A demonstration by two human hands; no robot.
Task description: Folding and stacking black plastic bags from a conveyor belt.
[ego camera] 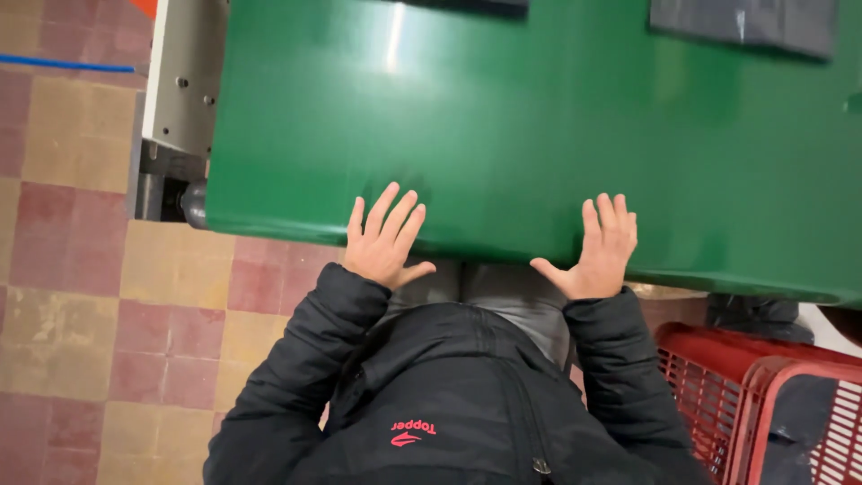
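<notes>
Hands lie flat and empty on the near edge of a green table [503,117], fingers spread and palms down. The left hand [384,241] rests with its fingers on the tabletop and its thumb hanging off the edge; the right hand [600,249] sits the same way, well apart from the left, thumb pointing inward. Neither grips anything.

The table has a smooth, glossy green surface that catches a pale streak of light, with a rounded front edge. At its far side lie two dark grey plastic sheets or bags: one [743,25] at the upper right, slightly creased and shiny, and the edge of another [467,5] at the top middle. To the left of the table stands a pale metal frame [182,76] with bolt holes.

Both sleeves belong to a black padded jacket [449,395], matte and softly quilted, with a small red logo on the chest and a zip running down it.

Beside the person's right, below the table edge, stands a red plastic crate [745,386] with slatted, grid-like walls; something dark lies inside it. The floor [90,296] is laid in worn square tiles, dull red and ochre in a checker pattern, with a thin blue line [63,65] crossing it at the upper left.
</notes>
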